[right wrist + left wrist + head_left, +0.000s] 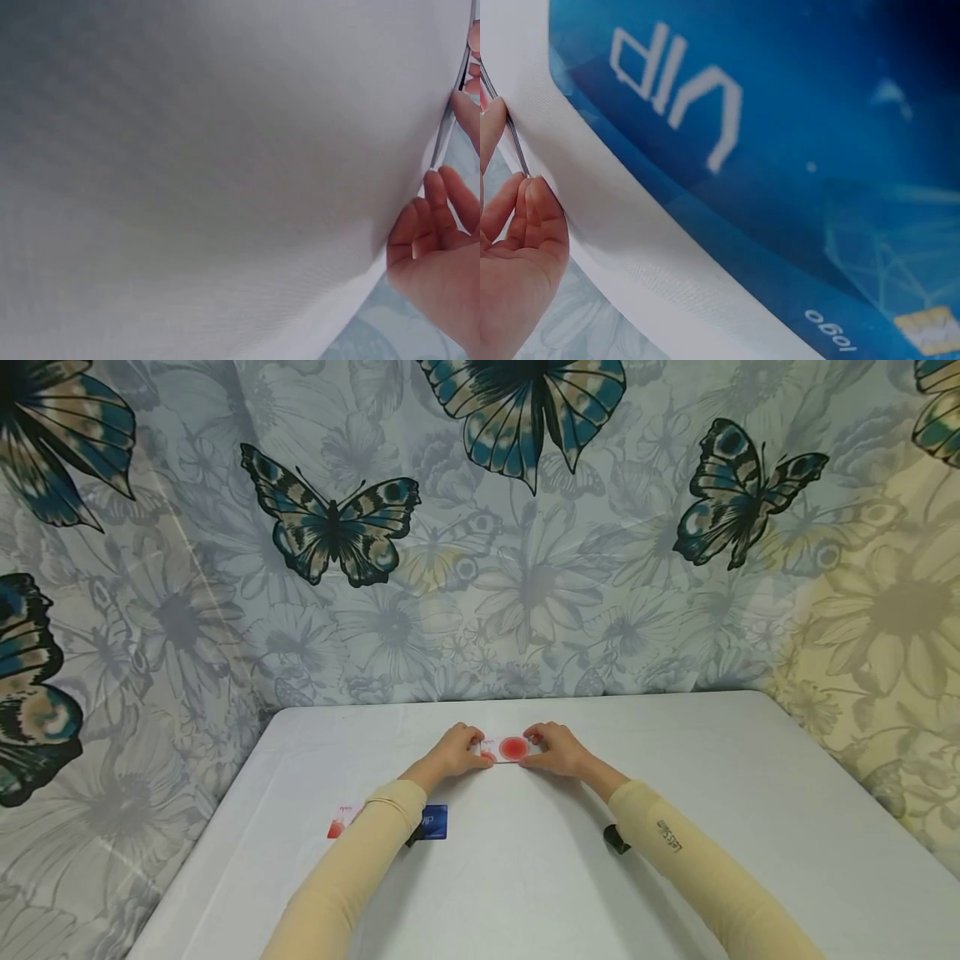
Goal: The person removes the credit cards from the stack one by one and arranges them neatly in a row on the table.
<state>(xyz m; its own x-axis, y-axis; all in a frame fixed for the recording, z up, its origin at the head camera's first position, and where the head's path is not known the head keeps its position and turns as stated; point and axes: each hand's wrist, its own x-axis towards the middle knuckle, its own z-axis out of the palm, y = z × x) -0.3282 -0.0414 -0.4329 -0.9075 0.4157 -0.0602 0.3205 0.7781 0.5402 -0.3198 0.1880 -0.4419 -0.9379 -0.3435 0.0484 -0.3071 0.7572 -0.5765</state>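
Observation:
A white card (513, 748) with a large red disc lies toward the far side of the table, between both hands. My left hand (456, 752) grips its left end, thumb at the near corner and fingers at the far one. On the opposite end, my right hand (557, 750) holds it the same way. Both wrist views show the card edge-on as a thin dark-lined strip, with the left hand (525, 240) and the right hand (442, 255) bent around its ends.
Under the left forearm lies a blue card (435, 822) with VIP lettering and a gold chip, large in the left wrist view. A white-and-red card (341, 822) sits left of that arm, partly covered. The white table (675, 743) meets a butterfly-print cloth (525, 602) behind.

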